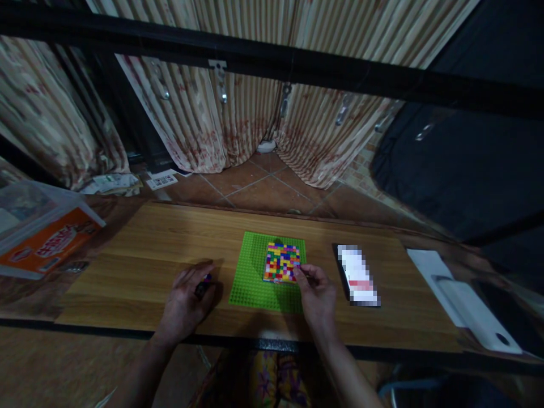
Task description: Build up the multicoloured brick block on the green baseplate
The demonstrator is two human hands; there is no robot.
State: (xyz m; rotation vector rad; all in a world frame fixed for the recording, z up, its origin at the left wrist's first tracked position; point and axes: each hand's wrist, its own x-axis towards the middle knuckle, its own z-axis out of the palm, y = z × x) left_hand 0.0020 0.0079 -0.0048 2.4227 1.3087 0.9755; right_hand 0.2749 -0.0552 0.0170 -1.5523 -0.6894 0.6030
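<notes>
A green studded baseplate [249,272] lies on the wooden table. On it sits a flat, roughly square block of multicoloured toy bricks [280,260]. At the block's right edge, my right hand [318,294] has thumb and fingertips pinched together on what looks like a small toy brick; the fingers mostly hide it. To the left of the baseplate, my left hand [185,297] rests on the table, its fingers curled around a few small toy bricks [207,277]. One of these shows purple; the others are in shadow.
Right of the baseplate lies a phone [359,277] with its screen lit and blurred out. A white device [478,317] is at the far right. A clear plastic box [55,226] with an orange label stands at the left. A dark bar [272,54] crosses above, before striped curtains [250,107].
</notes>
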